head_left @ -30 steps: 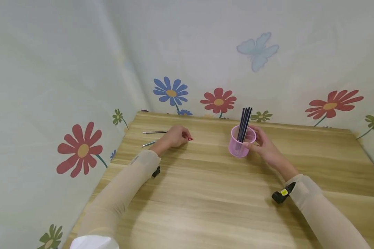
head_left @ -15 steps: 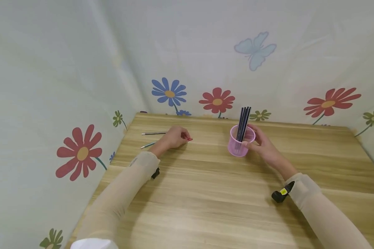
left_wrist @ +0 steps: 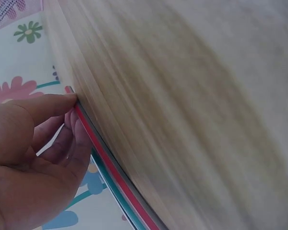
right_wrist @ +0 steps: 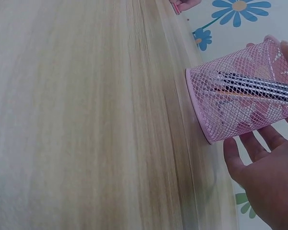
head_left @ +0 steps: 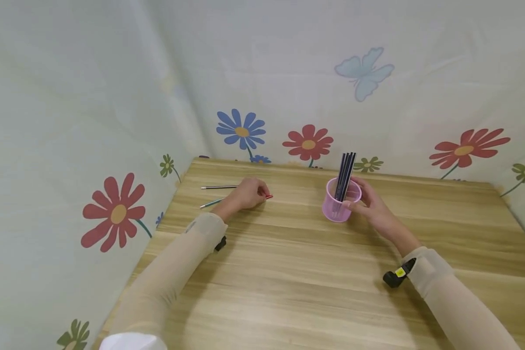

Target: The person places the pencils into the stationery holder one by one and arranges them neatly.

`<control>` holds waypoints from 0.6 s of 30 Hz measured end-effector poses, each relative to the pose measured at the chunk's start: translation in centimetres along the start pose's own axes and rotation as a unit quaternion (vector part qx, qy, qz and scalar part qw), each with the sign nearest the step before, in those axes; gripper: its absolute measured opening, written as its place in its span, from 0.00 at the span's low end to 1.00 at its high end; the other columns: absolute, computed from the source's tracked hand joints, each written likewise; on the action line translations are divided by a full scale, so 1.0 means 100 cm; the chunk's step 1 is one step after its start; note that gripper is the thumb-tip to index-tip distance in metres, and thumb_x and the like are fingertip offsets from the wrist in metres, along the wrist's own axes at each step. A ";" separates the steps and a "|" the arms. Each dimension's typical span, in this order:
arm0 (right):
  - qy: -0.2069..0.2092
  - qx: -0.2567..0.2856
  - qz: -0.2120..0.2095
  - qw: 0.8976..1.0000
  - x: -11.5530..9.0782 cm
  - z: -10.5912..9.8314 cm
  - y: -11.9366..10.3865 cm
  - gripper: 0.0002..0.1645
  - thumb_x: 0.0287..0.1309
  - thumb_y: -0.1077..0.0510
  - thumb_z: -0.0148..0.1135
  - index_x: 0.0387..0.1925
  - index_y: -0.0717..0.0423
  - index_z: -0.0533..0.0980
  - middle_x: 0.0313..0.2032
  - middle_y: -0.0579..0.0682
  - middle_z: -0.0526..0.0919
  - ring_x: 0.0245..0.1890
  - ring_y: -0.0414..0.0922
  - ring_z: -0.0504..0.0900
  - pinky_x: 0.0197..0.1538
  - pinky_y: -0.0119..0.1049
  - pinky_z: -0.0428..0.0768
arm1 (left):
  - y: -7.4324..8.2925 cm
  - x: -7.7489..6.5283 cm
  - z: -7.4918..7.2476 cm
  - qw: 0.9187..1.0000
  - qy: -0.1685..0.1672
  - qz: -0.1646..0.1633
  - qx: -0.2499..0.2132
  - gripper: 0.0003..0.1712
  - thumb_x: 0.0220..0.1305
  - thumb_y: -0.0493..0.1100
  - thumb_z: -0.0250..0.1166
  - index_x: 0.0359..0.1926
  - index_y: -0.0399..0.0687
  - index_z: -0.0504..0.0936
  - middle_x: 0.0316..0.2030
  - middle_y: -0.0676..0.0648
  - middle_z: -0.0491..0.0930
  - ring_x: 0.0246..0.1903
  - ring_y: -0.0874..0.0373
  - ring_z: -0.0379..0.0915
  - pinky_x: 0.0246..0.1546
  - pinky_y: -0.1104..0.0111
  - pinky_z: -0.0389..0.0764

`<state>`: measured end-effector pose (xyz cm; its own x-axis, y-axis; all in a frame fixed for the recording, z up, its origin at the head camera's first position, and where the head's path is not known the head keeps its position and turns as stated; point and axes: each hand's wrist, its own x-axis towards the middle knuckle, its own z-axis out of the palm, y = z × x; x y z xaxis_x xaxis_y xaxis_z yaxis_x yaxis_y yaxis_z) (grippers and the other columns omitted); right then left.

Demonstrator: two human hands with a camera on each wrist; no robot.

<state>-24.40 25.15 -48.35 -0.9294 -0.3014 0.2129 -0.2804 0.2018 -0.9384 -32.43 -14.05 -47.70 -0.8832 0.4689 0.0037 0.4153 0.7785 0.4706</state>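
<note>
At the back left of the table, my left hand (head_left: 247, 193) pinches a red pencil (left_wrist: 110, 160) near one end between thumb and fingers. In the left wrist view the pencil runs close along the wood. A teal pencil (head_left: 212, 203) and a black pencil (head_left: 218, 187) lie partly behind this hand and wrist. Further right stands a pink mesh pen cup (head_left: 330, 212), held around its side by my right hand (head_left: 374, 209). Several dark pencils (head_left: 344, 175) lean upright inside the cup, showing through the mesh in the right wrist view.
The wood-grain table (head_left: 280, 272) meets a fabric wall (head_left: 271, 63) printed with flowers and a butterfly along its back and left edges. Each wrist wears a small black camera, such as the right wrist camera (head_left: 393, 278).
</note>
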 end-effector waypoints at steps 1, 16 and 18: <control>0.000 0.001 0.000 1.000 0.000 0.000 0.000 0.46 0.71 0.65 0.66 0.82 0.57 0.54 0.77 0.66 0.63 0.78 0.66 0.58 0.78 0.67 0.53 | 0.000 0.000 -0.001 1.000 -0.003 -0.001 0.000 0.07 0.67 0.32 0.69 0.43 0.42 0.90 0.37 0.47 0.86 0.40 0.55 0.79 0.46 0.63 0.81; 0.004 0.003 -0.008 1.000 -0.001 0.002 0.003 0.44 0.71 0.65 0.66 0.81 0.57 0.56 0.76 0.66 0.65 0.78 0.64 0.60 0.77 0.66 0.53 | -0.001 0.002 -0.003 0.999 -0.022 -0.014 -0.019 0.07 0.68 0.33 0.68 0.44 0.42 0.90 0.37 0.47 0.86 0.40 0.55 0.79 0.46 0.64 0.81; 0.006 -0.001 -0.006 1.000 0.000 0.000 0.004 0.44 0.71 0.65 0.66 0.81 0.56 0.56 0.76 0.65 0.65 0.78 0.63 0.59 0.77 0.66 0.54 | 0.000 0.004 -0.003 0.999 -0.021 -0.017 -0.025 0.07 0.68 0.32 0.68 0.44 0.42 0.90 0.38 0.47 0.86 0.40 0.55 0.78 0.46 0.64 0.80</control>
<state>-24.48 25.20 -48.71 -0.9287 -0.2920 0.2284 -0.2929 0.2005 -0.9349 -32.81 -13.98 -47.46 -0.8862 0.4608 -0.0483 0.3737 0.7725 0.5133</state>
